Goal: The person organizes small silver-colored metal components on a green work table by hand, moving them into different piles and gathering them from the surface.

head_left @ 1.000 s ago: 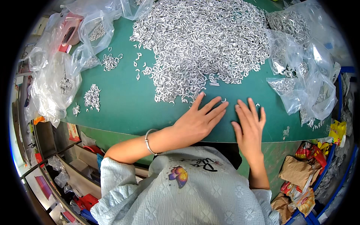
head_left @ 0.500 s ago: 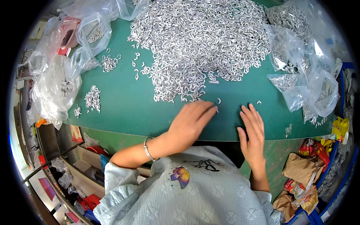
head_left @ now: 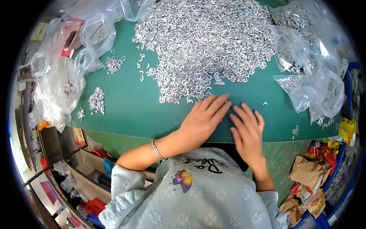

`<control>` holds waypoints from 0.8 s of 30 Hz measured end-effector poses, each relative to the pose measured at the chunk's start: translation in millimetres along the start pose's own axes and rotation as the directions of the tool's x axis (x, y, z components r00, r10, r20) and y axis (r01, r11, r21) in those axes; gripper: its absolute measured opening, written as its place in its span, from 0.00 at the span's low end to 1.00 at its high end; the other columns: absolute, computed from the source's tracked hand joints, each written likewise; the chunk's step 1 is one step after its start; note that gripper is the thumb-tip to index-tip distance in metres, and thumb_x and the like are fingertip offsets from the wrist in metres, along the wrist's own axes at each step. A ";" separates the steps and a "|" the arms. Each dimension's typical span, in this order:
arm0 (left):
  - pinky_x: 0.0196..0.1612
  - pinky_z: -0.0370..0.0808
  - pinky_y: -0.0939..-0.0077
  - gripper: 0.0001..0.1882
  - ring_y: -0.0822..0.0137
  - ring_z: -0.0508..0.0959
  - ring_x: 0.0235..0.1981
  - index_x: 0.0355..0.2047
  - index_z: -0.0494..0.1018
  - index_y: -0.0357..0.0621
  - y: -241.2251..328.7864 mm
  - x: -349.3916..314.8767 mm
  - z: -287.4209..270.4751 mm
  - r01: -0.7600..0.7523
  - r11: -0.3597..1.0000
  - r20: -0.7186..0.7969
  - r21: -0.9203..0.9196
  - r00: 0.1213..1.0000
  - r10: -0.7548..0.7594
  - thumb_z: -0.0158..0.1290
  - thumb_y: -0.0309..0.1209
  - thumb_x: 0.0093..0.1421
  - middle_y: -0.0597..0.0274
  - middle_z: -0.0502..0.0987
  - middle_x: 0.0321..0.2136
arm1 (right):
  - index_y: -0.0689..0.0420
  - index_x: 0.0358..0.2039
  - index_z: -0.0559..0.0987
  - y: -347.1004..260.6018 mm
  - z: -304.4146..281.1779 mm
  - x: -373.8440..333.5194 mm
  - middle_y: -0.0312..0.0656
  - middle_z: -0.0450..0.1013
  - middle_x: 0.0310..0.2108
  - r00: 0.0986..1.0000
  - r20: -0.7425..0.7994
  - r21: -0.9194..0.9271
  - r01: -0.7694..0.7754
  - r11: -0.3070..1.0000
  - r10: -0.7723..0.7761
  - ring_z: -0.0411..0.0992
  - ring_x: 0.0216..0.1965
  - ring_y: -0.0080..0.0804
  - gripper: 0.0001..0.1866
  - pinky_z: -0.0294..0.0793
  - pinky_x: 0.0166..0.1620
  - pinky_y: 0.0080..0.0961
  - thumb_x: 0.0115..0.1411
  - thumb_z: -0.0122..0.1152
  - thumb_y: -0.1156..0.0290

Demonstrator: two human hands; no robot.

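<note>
A large heap of small curved silver metal pieces (head_left: 213,42) covers the far middle of the green table. Just below its near edge, my left hand (head_left: 202,121) is palm down over the tabletop with fingers stretched, their tips slightly blurred. My right hand (head_left: 248,133) is close beside it, fingers spread and pointing toward the left fingertips. No piece shows in either hand; whatever is under the left fingers is hidden. One loose curved piece (head_left: 265,103) lies to the right of my right hand.
Small piles of metal pieces (head_left: 96,101) and metal links (head_left: 113,65) sit on the table's left. Clear plastic bags (head_left: 57,91) crowd the left edge, and bags of metal parts (head_left: 291,82) the right. Brown paper packaging (head_left: 307,171) lies low on the right.
My left hand has slid right and slightly away from me, covering the loose piece seen there before. My right hand has moved left, narrowing the gap between the hands.
</note>
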State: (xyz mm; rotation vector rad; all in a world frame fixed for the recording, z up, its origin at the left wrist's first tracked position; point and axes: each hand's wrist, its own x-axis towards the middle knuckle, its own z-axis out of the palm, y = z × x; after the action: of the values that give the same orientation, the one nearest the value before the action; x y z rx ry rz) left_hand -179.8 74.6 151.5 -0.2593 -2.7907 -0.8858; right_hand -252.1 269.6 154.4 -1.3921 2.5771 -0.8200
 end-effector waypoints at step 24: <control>0.57 0.72 0.57 0.26 0.45 0.70 0.56 0.50 0.72 0.30 1.9 -35.1 -5.2 0.013 0.997 0.063 -0.074 0.998 -0.009 0.51 0.15 0.46 0.44 0.70 0.55 | 0.67 0.62 0.64 -18.2 3.9 -10.2 0.53 0.54 0.68 0.970 0.234 0.009 -0.072 0.997 0.068 0.49 0.71 0.49 0.38 0.40 0.67 0.65 0.55 0.66 0.64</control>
State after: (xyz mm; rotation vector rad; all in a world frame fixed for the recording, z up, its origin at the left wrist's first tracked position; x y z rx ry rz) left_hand -144.7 69.4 148.2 -0.2888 -2.8224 -1.0032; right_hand -231.3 268.3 158.6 -1.2989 2.4185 -0.6244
